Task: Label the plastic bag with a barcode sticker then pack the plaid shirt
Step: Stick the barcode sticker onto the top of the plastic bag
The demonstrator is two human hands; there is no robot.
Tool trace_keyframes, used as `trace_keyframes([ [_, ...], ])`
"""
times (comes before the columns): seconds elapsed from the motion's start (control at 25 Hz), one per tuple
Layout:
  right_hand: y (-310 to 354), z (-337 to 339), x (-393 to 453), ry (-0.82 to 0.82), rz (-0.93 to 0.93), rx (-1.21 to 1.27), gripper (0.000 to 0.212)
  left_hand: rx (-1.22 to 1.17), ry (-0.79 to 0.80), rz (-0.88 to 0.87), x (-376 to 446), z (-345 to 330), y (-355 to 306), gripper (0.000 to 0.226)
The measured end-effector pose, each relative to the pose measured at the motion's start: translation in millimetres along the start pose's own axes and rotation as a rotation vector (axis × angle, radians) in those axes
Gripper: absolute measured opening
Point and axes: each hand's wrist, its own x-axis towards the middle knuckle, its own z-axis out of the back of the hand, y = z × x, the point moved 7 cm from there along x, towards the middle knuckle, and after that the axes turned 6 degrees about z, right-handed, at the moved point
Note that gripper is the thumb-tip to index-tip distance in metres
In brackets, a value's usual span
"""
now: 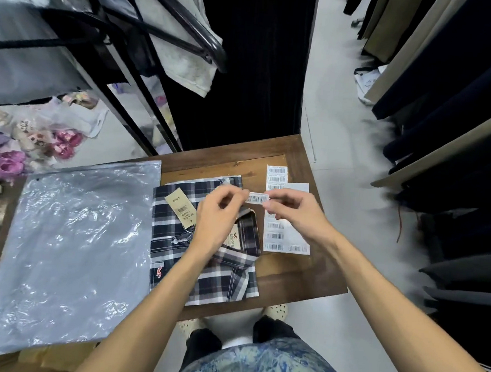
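Arms reached out from the person over a small wooden table (295, 280). Both hands were up in the air, just above the shirt (203, 259), so nothing could snag the sticky side of the sticker (257, 198).

The left hand (217, 217) pinched one end of the sticker with its finger and thumb tight together. The right hand (290, 211) pinched the other end the same way. The sticker was pulled flat between them, with the black bars facing up. I think the person held it by the ends to keep it straight and to keep fingers off the glue. It was not on the bag (72, 245) yet.

The shirt lay folded in the middle of the table, right under the hands. A tan tag (180, 207) sat on top of it. The shirt was not packed yet. It probably waited there so it would be close when the bag was ready.

The bag lay flat to the left, touching the shirt's edge. It was wide and shiny, and part of it hung past the table. Lying flat like that gave a smooth place to press the sticker down.

The sheet (285, 241) of more stickers lay just right of the shirt, near the right hand, easy to reach.

Farther off, dark clothes (449, 114) hung on the right. A black rack (162, 32) stood on the left.
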Motion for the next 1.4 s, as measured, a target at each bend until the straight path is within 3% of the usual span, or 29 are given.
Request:
trace_keyframes([
  [0.24, 18.7, -72.2, 18.0, -0.027, 0.027, -0.008, 0.012, 0.012, -0.169, -0.027, -2.7, 86.2, 3.1, 0.014],
  [0.48, 32.9, -161.7, 28.1, -0.003, 0.029, -0.109, 0.012, 0.021, -0.190, 0.082, -2.4, 170.6, 44.2, 0.030],
  [0.84, 37.1, -280.9, 39.9, -0.073, 0.060, -0.121, 0.010, 0.257, -0.412, 0.040, 3.4, 292.8, 72.8, 0.049],
  [0.92, 38.2, -290.2, 40.9, -0.089, 0.053, -0.132, 0.011, 0.143, -0.349, 0.058, 11.3, 311.2, 86.5, 0.053],
  [1.12, 39.6, -300.3, 37.7, -0.133, 0.026, -0.092, 0.011, -0.101, -0.065, -0.011, 16.7, 315.7, 93.0, 0.029],
  [1.24, 45.2, -304.3, 33.8, -0.140, 0.020, -0.082, 0.011, -0.118, -0.015, -0.057, 16.6, 307.5, 83.6, 0.028],
  [1.4, 50.6, -305.4, 31.9, -0.142, 0.008, -0.093, 0.014, -0.125, -0.012, -0.106, 19.3, 303.6, 74.1, 0.011],
])
